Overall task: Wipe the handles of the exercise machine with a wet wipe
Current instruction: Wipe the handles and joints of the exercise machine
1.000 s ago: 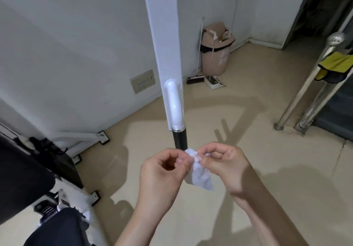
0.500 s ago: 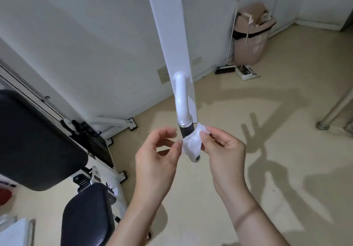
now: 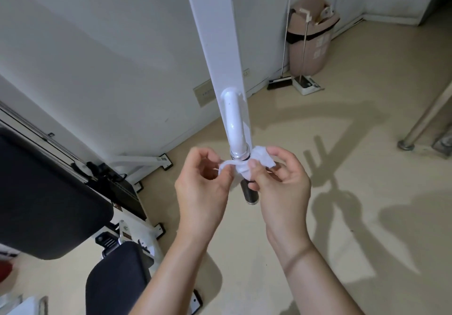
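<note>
The machine's handle [image 3: 249, 193] is a short black grip below a chrome collar, at the end of a white tube on the white arm [image 3: 215, 33]. A white wet wipe [image 3: 263, 158] is draped around the top of the black grip. My left hand [image 3: 203, 185] pinches the wipe's left end between thumb and fingers. My right hand [image 3: 281, 182] pinches the wipe's right part, thumb pressing it against the grip. The grip's lower end shows bare between my hands.
The machine's black back pad [image 3: 44, 199] and seat [image 3: 115, 278] stand at lower left. A pink bin [image 3: 311, 33] with a broom and dustpan [image 3: 305, 85] is by the far wall. A steel post [image 3: 425, 116] rises at right. Beige floor lies beyond.
The wipe went from being held between both hands below the handle to being wrapped around the top of the black grip. My left hand closed onto its left end.
</note>
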Demonstrator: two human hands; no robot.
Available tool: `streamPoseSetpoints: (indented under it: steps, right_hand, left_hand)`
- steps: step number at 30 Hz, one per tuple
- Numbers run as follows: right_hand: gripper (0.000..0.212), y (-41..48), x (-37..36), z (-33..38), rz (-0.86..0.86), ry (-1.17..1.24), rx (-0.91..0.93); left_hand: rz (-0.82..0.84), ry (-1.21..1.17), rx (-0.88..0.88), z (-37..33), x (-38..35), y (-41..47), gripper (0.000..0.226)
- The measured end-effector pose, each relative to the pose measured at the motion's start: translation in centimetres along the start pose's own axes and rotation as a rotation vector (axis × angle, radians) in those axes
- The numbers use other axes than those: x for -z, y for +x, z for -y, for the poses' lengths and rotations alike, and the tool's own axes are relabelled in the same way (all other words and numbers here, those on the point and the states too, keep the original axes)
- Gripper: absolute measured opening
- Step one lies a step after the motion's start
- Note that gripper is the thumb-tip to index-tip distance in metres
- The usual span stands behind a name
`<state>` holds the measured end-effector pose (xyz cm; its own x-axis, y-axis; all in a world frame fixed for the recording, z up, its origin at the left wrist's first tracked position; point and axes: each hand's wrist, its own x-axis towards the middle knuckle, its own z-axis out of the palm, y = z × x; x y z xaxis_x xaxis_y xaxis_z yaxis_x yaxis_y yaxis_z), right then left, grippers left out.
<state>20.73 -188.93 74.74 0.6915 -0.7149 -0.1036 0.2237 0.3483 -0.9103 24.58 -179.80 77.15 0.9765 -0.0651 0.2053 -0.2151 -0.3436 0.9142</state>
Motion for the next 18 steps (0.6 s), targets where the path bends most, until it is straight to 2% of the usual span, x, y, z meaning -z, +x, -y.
streamPoseSetpoints:
  steps: [6,11,14,18]
  right_hand:
    - [0.017,-0.4,-0.6,-1.1,-0.04,-0.421,0.311]
    - [0.029,-1.1,-0.5,-1.8,0.033,-0.645,0.526]
    - [0.012,-0.3,-0.2,-0.9,0.016,-0.615,0.475]
    - [0.025,-0.3,0.0,-0.2,-0.034,-0.321,0.295]
  left_hand:
    - [-0.009,-0.094,0.032,0.3,-0.8,-0.4,0.019]
    - [0.046,-0.212,0.079,0.4,-0.4,-0.3,0.008]
    - [0.036,-0.236,0.111,0.6,-0.5,0.0,0.007]
    - [0.041,-0.337,0.176,0.8,-0.7,0.0,0.008]
